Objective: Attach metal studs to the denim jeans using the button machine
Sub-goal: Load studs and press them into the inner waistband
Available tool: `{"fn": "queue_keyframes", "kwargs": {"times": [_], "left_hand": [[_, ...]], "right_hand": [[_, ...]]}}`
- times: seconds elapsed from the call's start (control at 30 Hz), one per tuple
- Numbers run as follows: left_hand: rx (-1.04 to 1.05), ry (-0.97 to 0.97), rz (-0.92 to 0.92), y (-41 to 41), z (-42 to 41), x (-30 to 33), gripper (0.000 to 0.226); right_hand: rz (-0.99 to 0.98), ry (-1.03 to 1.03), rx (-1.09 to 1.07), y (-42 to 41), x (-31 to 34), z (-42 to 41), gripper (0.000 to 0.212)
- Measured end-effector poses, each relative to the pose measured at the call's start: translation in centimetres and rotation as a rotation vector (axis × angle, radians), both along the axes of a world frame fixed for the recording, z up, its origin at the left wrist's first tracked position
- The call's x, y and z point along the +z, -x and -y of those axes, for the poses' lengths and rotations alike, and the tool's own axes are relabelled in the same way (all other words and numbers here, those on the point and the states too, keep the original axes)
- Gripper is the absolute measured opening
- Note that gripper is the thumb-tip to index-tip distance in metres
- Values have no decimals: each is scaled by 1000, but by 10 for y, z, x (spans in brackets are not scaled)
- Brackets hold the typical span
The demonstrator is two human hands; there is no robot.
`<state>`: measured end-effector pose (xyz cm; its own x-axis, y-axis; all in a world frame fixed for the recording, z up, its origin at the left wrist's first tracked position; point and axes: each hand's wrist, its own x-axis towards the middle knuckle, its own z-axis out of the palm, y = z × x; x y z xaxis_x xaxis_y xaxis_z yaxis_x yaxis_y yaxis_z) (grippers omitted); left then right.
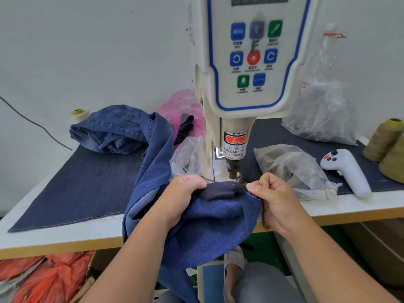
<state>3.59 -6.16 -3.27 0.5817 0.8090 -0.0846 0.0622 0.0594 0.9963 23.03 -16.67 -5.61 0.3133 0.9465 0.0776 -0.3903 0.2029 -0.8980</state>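
both hands, left hand (183, 200) and right hand (273, 202), grip the denim jeans (209, 224) under the button machine (235, 149)

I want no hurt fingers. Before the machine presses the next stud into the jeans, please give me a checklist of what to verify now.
1. Left hand grips the jeans: ok.
2. Right hand pinches the fabric edge: ok.
3. Red laser dot falls on the dark fold: ok.
4. Fingers clear of the punch head: not ok, the right thumb lies close beside it.
5. Stud loaded in the machine: cannot tell.
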Motion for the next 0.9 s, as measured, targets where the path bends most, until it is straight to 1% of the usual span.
{"fn": "queue_keyframes", "kwargs": {"times": [0.13, 0.47, 0.63, 0.9], "left_hand": [[1, -11, -2, 0, 0, 0, 17], [-15, -32, -4, 0, -1, -1, 14], [-10, -26, 16, 1, -2, -2, 14], [-5, -23, -2, 1, 2, 2, 18]], "right_hand": [[-13, -8, 2, 1, 1, 0, 35], [1, 4, -6, 2, 2, 1, 41], [-10, -2, -4, 2, 4, 1, 33], [-11, 2, 10, 1, 3, 1, 32]]}}
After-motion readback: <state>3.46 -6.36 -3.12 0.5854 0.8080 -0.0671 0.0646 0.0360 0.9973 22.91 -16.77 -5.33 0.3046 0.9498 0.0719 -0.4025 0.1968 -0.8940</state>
